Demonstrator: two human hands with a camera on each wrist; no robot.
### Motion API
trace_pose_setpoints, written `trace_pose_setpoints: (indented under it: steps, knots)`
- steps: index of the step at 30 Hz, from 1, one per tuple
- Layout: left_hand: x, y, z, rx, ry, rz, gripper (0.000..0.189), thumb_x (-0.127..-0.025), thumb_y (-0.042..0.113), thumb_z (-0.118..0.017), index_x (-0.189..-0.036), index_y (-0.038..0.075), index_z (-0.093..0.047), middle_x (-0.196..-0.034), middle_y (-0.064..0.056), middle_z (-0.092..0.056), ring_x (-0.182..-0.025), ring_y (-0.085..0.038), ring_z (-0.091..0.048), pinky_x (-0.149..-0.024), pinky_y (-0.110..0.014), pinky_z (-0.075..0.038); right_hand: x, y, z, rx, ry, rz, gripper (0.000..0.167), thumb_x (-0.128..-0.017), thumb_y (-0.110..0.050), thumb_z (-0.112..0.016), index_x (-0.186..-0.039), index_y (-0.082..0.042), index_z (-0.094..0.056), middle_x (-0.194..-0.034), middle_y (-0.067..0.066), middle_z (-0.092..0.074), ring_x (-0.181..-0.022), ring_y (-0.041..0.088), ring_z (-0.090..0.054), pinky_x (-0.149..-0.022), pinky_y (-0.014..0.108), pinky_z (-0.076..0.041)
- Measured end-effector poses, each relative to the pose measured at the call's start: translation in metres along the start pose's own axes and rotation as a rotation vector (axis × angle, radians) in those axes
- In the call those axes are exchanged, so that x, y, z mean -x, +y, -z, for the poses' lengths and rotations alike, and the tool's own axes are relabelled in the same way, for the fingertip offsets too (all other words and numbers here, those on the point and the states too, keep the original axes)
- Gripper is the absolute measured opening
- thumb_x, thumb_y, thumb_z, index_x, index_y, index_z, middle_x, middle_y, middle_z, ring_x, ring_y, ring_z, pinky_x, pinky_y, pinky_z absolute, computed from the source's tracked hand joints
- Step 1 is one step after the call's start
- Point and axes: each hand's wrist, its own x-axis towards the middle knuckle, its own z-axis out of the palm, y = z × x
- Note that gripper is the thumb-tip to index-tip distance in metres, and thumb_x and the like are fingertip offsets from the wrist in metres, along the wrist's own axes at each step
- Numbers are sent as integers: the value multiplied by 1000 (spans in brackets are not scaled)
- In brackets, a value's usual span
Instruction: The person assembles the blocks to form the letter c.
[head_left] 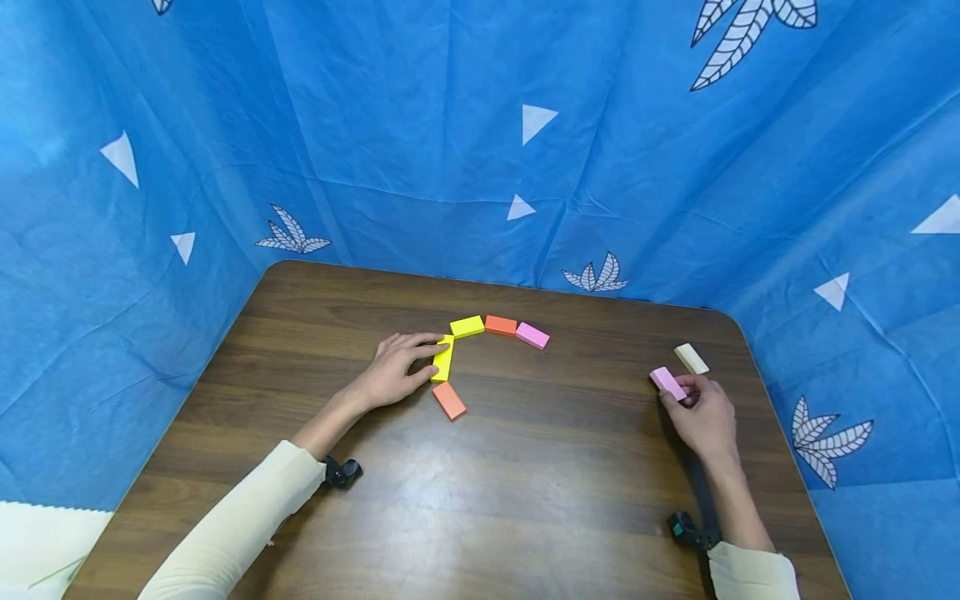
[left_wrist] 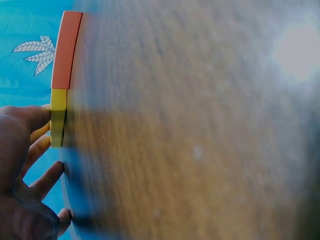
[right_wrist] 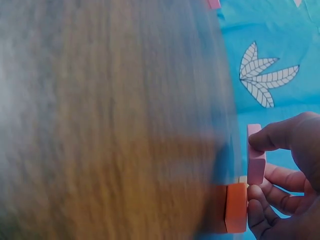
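My left hand (head_left: pixel 399 368) is at a yellow block (head_left: pixel 443 360), with the thumb near its closer end and fingertips at its far end. In the left wrist view an orange block (left_wrist: pixel 67 50) adjoins that yellow block. Over on the right, my right hand (head_left: pixel 703 414) pinches a pink block (head_left: pixel 668 383) between thumb and fingers, tilted. An orange-red block (right_wrist: pixel 236 207) stands just below the pink one in the right wrist view; in the head view the hand hides it. A cream block (head_left: pixel 692 358) lies just beyond the right hand.
Another yellow block (head_left: pixel 467 327), an orange-red block (head_left: pixel 501 325) and a second pink block (head_left: pixel 532 336) continue the curved row toward the right. The wooden table (head_left: pixel 480 500) ends at a blue curtain (head_left: pixel 375 125) behind and at the sides.
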Motion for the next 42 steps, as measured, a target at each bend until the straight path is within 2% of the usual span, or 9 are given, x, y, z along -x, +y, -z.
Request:
trace_pose_setpoints:
  steps: [20,33,42]
  knots:
    - [0,-1,1,8,6,-11,48,-109,31,-65,-155,20,-61,-167,-4,-52,-155,-36,-45,-129,-74,-16,9,-19,-10,9,-19,55,32,-95,-17,-78,-120,2,-71,-106,20,-64,-91,29,-59,-75,35,-40]
    - [2,2,1,-5,14,-13,48,-108,29,-67,-155,19,-61,-166,-6,-53,-154,-37,-46,-128,-75,-17,16,-24,-24,2,2,158,30,-91,-15,-82,-116,0,-73,-101,18,-67,-89,28,-63,-74,34,-42]
    - [1,1,-1,-2,16,-9,48,-108,30,-66,-155,19,-61,-166,-4,-53,-154,-37,-46,-128,-75,-17,24,-30,-34,-15,-6,202,28,-91,-17,-83,-113,-2,-74,-99,14,-67,-87,23,-61,-73,28,-42]
